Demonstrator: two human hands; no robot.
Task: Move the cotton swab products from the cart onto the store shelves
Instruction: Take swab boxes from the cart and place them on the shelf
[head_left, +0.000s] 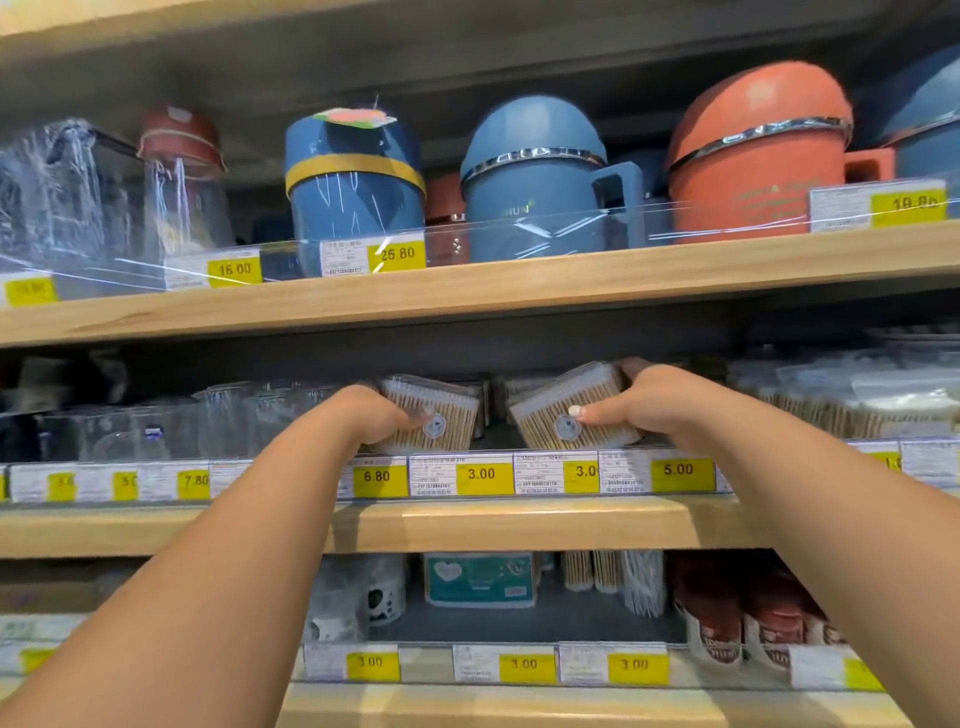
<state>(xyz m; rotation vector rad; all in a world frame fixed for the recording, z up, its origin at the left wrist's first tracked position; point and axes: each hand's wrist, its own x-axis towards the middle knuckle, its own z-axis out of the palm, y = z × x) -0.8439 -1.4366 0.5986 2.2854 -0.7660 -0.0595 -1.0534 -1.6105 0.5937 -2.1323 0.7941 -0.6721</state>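
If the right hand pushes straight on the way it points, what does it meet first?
Probably the stocked swab boxes behind the box that the right hand holds at the middle shelf. Depth is unclear, so a gap may come first.

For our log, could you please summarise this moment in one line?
left hand grips left swab box | right hand grips right swab box | place: middle shelf
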